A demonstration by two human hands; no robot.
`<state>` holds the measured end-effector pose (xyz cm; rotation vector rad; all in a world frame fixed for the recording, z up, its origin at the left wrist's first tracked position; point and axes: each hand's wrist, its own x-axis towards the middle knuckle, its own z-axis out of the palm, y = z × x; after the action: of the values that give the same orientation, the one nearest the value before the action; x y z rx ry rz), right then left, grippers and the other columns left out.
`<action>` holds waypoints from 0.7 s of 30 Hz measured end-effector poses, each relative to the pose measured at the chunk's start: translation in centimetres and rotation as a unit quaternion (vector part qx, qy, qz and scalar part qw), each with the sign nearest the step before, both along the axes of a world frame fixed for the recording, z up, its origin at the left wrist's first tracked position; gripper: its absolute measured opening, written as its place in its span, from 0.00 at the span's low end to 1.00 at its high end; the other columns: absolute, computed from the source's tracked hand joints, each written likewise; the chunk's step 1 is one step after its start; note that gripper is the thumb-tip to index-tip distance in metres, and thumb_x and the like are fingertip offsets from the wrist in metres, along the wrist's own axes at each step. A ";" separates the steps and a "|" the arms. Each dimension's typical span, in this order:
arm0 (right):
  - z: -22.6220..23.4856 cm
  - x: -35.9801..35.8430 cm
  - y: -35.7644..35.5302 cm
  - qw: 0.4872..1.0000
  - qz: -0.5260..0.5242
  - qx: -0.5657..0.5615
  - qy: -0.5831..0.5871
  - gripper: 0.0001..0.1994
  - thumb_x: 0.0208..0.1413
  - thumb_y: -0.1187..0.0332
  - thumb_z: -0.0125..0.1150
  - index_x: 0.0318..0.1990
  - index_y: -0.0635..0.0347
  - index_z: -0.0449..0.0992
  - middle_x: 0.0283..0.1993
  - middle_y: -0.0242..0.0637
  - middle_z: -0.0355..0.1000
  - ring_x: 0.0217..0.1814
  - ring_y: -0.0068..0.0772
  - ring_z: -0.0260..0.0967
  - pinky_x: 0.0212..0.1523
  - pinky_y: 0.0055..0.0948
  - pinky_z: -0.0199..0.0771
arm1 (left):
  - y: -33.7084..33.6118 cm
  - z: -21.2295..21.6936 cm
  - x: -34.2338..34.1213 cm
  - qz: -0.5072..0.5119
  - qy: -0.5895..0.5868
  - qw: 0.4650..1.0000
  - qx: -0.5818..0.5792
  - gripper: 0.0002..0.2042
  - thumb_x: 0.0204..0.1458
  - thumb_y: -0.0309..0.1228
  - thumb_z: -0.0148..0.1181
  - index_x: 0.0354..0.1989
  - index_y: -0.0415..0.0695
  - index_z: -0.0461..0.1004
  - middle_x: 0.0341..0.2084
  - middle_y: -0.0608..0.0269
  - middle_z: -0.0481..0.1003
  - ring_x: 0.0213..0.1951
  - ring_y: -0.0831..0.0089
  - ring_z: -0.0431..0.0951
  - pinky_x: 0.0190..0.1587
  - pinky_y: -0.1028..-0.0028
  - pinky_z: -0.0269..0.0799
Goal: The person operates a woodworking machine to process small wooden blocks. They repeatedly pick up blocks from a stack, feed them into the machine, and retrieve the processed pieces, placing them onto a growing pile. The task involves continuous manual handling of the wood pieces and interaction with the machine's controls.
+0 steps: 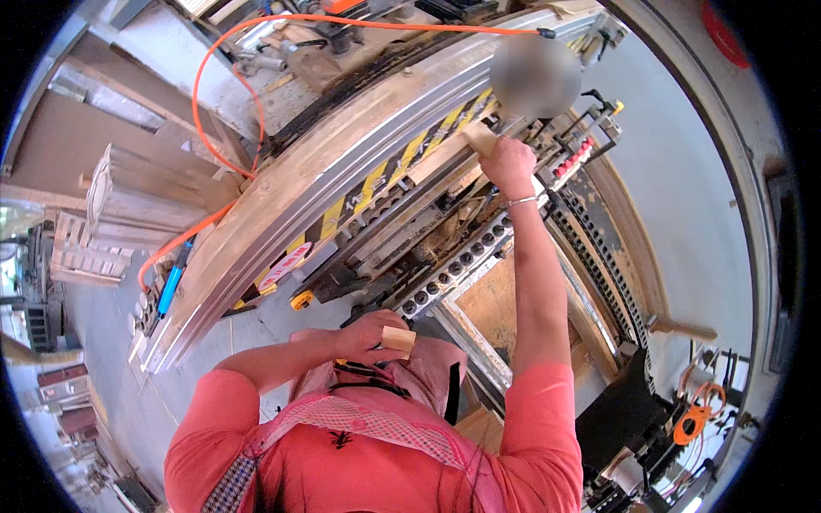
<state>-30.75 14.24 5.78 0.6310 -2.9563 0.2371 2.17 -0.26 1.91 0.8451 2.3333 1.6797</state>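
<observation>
ok the colours here are kinda wild. The long beam [291,162] is dusty tan on top with silver-grey edging, and a hazard strip [376,184] along its near side does yellow and black diagonals. A bright orange hose [196,98] loops over the beam's far side, vivid blue cylinder [170,292] at its left end. One wood block [481,138] next to the beam and another wood block [398,340] farther this side are both pale honey. Nearest side from the beam: coral-pink shirt [342,466], pink-and-white checked strap [342,413], dark-and-white houndstooth-looking strap [229,487]
</observation>
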 end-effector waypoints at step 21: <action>-0.5 -0.4 -0.7 0.999 -0.018 -0.006 -0.033 0.13 0.37 0.60 0.59 0.27 0.60 0.77 0.31 0.48 0.74 0.35 0.45 0.74 0.36 0.37 0.74 | 0.2 -0.4 0.2 -0.006 -0.004 1.000 -0.012 0.13 0.45 0.37 0.60 0.34 0.41 0.71 0.32 0.54 0.71 0.37 0.55 0.71 0.40 0.63 0.66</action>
<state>-31.17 13.59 5.24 0.5784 -3.0241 0.2790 2.41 -0.05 1.51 0.8450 2.3331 1.6445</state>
